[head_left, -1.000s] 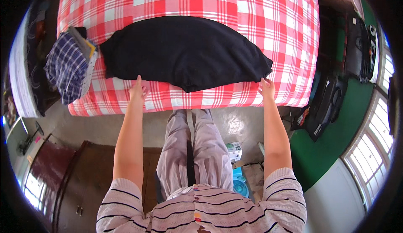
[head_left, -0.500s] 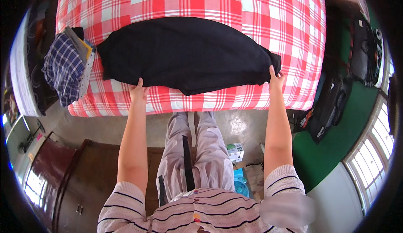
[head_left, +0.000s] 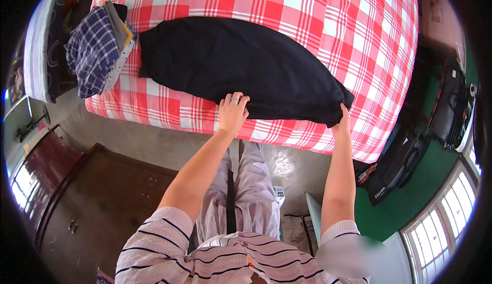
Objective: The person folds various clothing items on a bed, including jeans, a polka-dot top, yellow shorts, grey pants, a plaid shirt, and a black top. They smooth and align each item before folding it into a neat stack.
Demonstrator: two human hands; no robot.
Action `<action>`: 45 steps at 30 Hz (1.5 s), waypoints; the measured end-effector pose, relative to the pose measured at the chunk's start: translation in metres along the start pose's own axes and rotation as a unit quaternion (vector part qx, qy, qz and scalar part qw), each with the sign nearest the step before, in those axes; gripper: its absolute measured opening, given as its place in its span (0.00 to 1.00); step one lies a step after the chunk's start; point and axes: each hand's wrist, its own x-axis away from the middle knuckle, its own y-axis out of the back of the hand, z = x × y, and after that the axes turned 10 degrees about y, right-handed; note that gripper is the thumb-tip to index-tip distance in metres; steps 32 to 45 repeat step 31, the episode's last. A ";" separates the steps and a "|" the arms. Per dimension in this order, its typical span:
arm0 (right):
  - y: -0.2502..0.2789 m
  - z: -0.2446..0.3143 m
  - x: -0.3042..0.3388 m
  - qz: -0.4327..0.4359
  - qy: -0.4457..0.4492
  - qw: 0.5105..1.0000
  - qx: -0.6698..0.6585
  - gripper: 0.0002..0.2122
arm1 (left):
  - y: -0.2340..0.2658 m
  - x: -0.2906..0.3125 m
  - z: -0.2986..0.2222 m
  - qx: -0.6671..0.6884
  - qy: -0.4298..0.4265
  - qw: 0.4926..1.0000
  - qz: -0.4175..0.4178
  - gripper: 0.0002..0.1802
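A bed (head_left: 318, 23) covered in a red and white checked sheet filled the upper part of the view, with its near edge running across in front of the person. On it lay a large black cloth (head_left: 241, 64), spread across the middle of the bed and reaching almost to the near edge; it looked doubled over into a long, rounded shape, though how many layers it had could not be told. A stack of folded clothes (head_left: 97, 43), a blue checked piece on top, sat at the left near corner of the bed, just beside the left end of the black cloth.

The left hand (head_left: 233, 112) rested at the near edge of the black cloth about midway along it, fingers curled onto the hem; whether that grip pinched the fabric or only pressed it could not be told. The right hand (head_left: 342, 122) held the cloth's right near corner, its grip closed on the fabric just above the bed's edge.

Judging from this, the folding seemed partly done: the cloth was laid out and gathered into one long piece, but it was not yet brought down to the size of the folded stack, nor placed with it.
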 end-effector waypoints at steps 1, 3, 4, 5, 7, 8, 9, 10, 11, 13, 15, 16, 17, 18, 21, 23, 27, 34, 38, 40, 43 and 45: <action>0.004 0.002 -0.001 -0.008 -0.015 1.000 -0.008 0.26 | 0.000 0.002 0.003 -0.004 -0.008 1.000 0.009 0.17; 0.001 0.010 0.006 0.002 -0.038 0.998 -0.058 0.23 | -0.001 0.014 0.021 -0.018 0.008 0.999 0.037 0.14; 0.007 0.008 0.006 0.021 -0.002 0.999 -0.036 0.24 | -0.001 0.020 0.031 -0.024 0.011 0.998 0.052 0.13; 0.014 0.004 0.006 0.040 0.035 0.998 -0.013 0.25 | 0.000 0.027 0.040 0.000 -0.014 0.999 0.036 0.11; 0.028 -0.001 0.006 0.048 0.080 0.996 0.006 0.24 | 0.007 0.042 0.052 0.016 -0.013 0.999 0.049 0.11; 0.035 -0.006 0.008 0.036 0.090 0.995 0.040 0.23 | 0.011 0.050 0.055 0.024 -0.012 0.998 0.055 0.11; 0.041 -0.012 0.010 0.025 0.098 0.992 0.074 0.23 | 0.011 0.061 0.060 0.022 0.004 0.997 0.069 0.10; 0.040 -0.016 0.013 0.016 0.105 0.988 0.108 0.22 | 0.008 0.069 0.061 0.021 0.008 0.998 0.056 0.10; 0.039 -0.017 0.015 0.010 0.100 0.989 0.113 0.21 | 0.005 0.076 0.061 0.020 0.011 0.999 0.043 0.10; 0.038 -0.010 0.020 0.036 0.067 0.988 0.137 0.21 | 0.005 0.077 0.056 0.015 0.032 0.999 0.024 0.10; 0.032 0.000 0.018 -0.008 -0.022 0.993 0.115 0.23 | 0.006 0.069 0.048 -0.001 0.057 0.997 0.044 0.10; 0.036 0.003 0.016 0.025 -0.012 0.983 0.184 0.23 | 0.011 0.061 0.040 -0.010 0.070 0.996 0.055 0.10; 0.042 0.006 0.017 0.056 -0.001 0.966 0.251 0.22 | 0.016 0.054 0.031 -0.017 0.066 0.996 0.056 0.10; 0.043 0.008 0.018 0.089 0.011 0.945 0.315 0.21 | 0.022 0.044 0.022 0.006 0.046 0.998 0.038 0.09; 0.019 0.033 0.047 0.122 0.235 0.899 0.349 0.19 | 0.025 0.029 0.011 0.035 -0.006 0.999 -0.016 0.16; 0.017 0.057 0.069 0.114 0.265 0.885 0.365 0.19 | 0.013 0.023 0.000 0.024 0.079 0.996 0.036 0.25; 0.045 0.092 0.058 0.060 0.284 0.885 0.365 0.19 | 0.003 0.015 -0.032 0.044 0.089 0.989 0.111 0.40; 0.045 0.107 0.039 -0.015 0.222 0.931 0.290 0.24 | -0.010 0.017 -0.054 0.078 0.042 0.981 0.174 0.42; 0.045 0.107 0.039 -0.015 0.222 0.931 0.290 0.24 | -0.010 0.017 -0.054 0.078 0.042 0.981 0.174 0.42; 0.045 0.107 0.039 -0.015 0.222 0.931 0.290 0.24 | -0.010 0.017 -0.054 0.078 0.042 0.981 0.174 0.42; 0.045 0.107 0.039 -0.015 0.222 0.931 0.290 0.24 | -0.010 0.017 -0.054 0.078 0.042 0.981 0.174 0.42; 0.045 0.107 0.039 -0.015 0.222 0.931 0.290 0.24 | -0.010 0.017 -0.054 0.078 0.042 0.981 0.174 0.42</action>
